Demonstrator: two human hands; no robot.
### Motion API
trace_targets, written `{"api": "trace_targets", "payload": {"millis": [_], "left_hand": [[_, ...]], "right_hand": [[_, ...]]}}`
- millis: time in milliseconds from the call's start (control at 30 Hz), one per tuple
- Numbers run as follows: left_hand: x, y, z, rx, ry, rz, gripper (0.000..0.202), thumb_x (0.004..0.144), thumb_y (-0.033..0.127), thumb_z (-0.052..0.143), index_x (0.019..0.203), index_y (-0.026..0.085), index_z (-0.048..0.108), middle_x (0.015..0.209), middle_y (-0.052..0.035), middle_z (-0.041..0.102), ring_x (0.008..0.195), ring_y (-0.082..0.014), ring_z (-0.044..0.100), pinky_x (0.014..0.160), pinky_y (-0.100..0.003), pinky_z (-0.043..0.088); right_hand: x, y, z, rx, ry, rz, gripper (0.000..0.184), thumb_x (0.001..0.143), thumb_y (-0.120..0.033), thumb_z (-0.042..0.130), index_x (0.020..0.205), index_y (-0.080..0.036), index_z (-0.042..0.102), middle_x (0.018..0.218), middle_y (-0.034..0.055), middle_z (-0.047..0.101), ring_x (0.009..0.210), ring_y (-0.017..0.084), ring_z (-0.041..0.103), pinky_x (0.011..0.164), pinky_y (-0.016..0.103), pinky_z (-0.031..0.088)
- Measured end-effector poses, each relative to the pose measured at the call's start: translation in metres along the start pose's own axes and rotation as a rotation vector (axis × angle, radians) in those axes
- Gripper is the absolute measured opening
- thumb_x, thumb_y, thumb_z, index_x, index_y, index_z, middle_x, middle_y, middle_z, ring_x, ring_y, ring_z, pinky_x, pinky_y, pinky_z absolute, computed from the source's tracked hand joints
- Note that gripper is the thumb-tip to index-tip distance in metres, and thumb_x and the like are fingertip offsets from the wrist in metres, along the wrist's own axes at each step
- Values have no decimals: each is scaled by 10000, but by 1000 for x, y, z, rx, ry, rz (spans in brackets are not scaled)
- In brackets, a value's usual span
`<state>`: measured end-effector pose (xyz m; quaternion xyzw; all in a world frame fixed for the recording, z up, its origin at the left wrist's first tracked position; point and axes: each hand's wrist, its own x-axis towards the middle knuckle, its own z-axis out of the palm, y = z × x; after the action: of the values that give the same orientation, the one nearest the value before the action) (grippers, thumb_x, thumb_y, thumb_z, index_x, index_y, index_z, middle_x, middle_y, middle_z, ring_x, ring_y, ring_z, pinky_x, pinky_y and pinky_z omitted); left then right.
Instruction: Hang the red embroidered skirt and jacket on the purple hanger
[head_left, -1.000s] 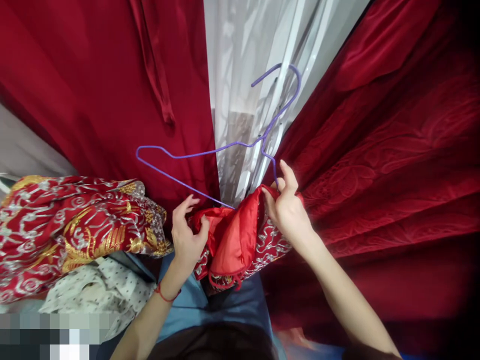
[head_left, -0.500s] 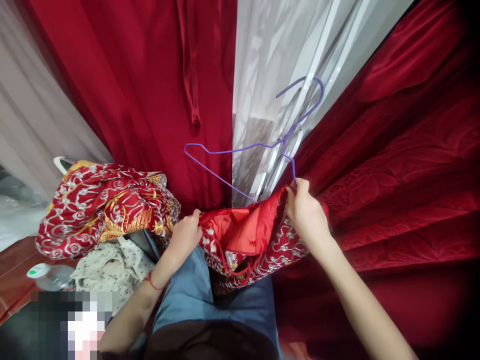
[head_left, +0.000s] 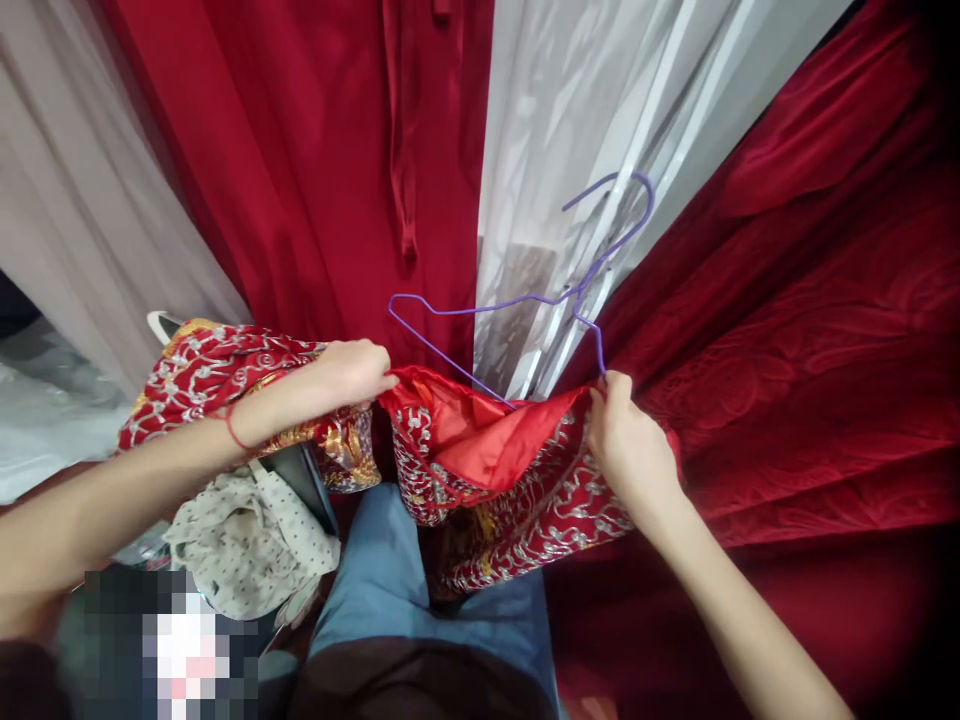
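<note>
Head view: since half a second ago, left hand (head_left: 351,375) has gone up toward 11 o'clock, drawing its edge of the red garment (head_left: 525,490) with it; mouth of the garment now stretched wider between the two hands. Right hand (head_left: 634,440) has barely shifted against the hanger (head_left: 525,298).

Left hand at 9 o'clock, nearly shut, thumb and fingers pinching the garment's edge. Red wristband (head_left: 234,428) on that arm. Right hand at 4 o'clock, fingers curled together, pinching the opposite edge. Hanger's right-hand wire runs down to these fingertips; cannot tell if it is gripped too.

Garment at 5 to 6 o'clock, above blue trousers (head_left: 375,570), mouth open, plain red lining up, silver embroidery outside. Purple hanger tilted: hook at 1 to 2 o'clock, left end near 10 o'clock, bottom bar going into the garment's mouth.

Embroidered red-and-gold cloth (head_left: 187,380) at 9 o'clock, partly behind left forearm. Dotted white cloth (head_left: 247,545) at 8 o'clock. Red curtain (head_left: 315,180) at 10 o'clock, white curtain (head_left: 517,120) at 12, dark red curtain (head_left: 810,330) at 3.
</note>
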<state>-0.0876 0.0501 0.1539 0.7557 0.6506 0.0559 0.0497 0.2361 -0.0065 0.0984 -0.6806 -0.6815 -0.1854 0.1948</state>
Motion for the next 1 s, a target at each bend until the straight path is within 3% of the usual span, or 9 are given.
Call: {"api": "trace_targets", "payload": {"millis": [100,133,200,267,433,533,667,833,1000], "left_hand": [[12,-23,-15,-188,-263,25,349,877,386,493,679,169,682,628,-49,701,654,-186,675,710,-287,519],[19,-30,-16,-260,-282,3,348,890,372,468,720,164,690,656,-48,713,643,-170,666,690,-266,516],[33,-42,-13,-334,-199,-74,326,892,356,470,829,148,712,734,-54,733,652,-161,659,674,-251,512],[48,-49,-7,-317,-25,-113,337,896,369,485,961,145,730,862,-60,752,722,-169,668,718,-258,511],[72,-50,-2,-154,294,-132,407,958,440,425,1157,215,700,1119,-74,742,1030,-243,666,870,-321,487],[77,-48,-9,52,393,-60,414,987,441,374,1163,219,676,1105,-110,737,1043,-273,667,863,-350,485],[74,-48,-20,317,406,56,452,1013,418,321,1173,151,648,1050,-182,723,1025,-316,672,918,-425,461],[56,-31,-31,293,427,42,424,980,391,374,1001,99,681,928,-165,697,963,-325,661,868,-428,458],[40,-18,-35,3,471,150,300,860,316,499,597,174,528,551,-21,516,596,-160,505,671,-300,388]], "right_hand": [[2,4,3,35,28,-31,268,1020,-273,316,1167,-117,477,771,112,691,471,184,577,464,279,227],[3,4,4,48,37,-40,274,1018,-274,317,1176,-117,476,783,114,698,472,182,574,468,279,238],[2,0,4,65,46,-44,287,1015,-275,314,1191,-114,474,807,121,713,478,180,574,472,279,260],[0,-7,3,74,40,-36,296,1014,-271,309,1198,-112,477,819,124,723,486,179,580,472,279,272],[-3,-15,-1,44,36,-33,300,1002,-217,301,1192,-100,502,759,104,701,507,190,600,472,291,275],[-4,-14,0,-19,27,-11,321,985,-175,320,1239,-94,499,805,112,701,531,201,626,474,301,291],[-7,-13,1,-109,13,-7,370,967,-150,355,1310,-101,485,924,142,701,579,209,663,469,302,330],[-10,-11,0,-184,37,-32,422,956,-126,349,1358,-75,467,908,139,683,567,201,658,430,295,329],[-13,-13,4,-212,96,0,407,970,-150,372,1359,-92,473,887,105,670,551,175,636,422,274,309]]}}
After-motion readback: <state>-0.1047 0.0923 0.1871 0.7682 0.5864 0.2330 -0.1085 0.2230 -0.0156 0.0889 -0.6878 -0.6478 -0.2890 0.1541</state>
